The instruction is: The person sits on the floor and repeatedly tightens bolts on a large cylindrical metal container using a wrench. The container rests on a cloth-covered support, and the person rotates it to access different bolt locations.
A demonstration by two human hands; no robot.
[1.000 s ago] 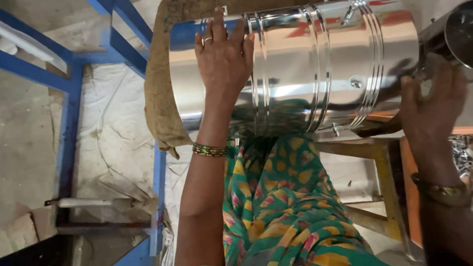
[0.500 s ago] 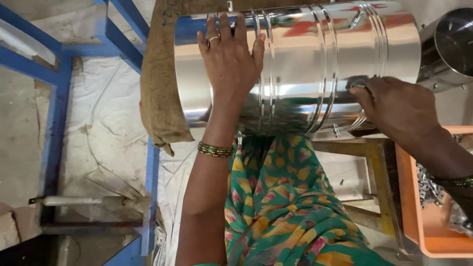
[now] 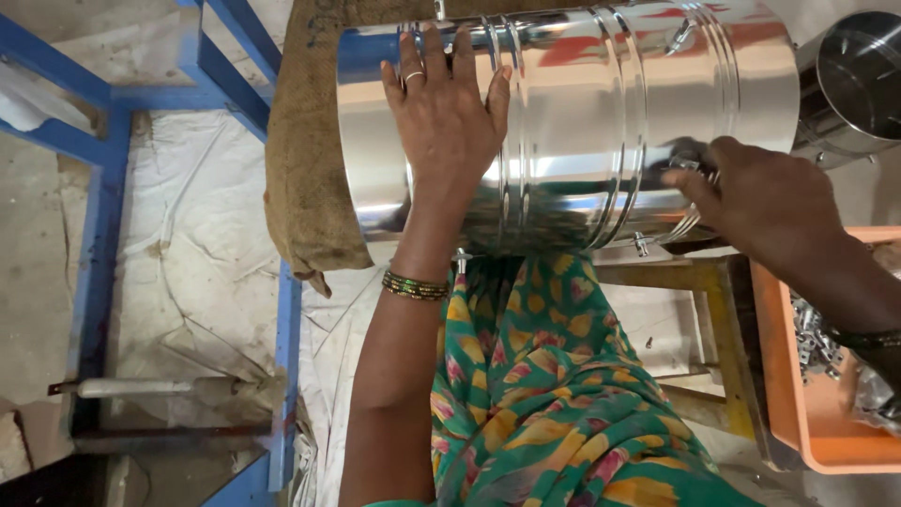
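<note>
On the burlap-padded bench [image 3: 305,188], steel drum [image 3: 582,113] lying sideways, left hand [image 3: 446,117] spread flat on it; right hand [image 3: 765,202] pinching its clasp [image 3: 683,161]

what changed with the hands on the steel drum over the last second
The right hand came in from the drum's far end and now has its fingertips at a small fitting on the steel drum. The left hand stayed flat on the drum, which still lies on the sacking.
</note>
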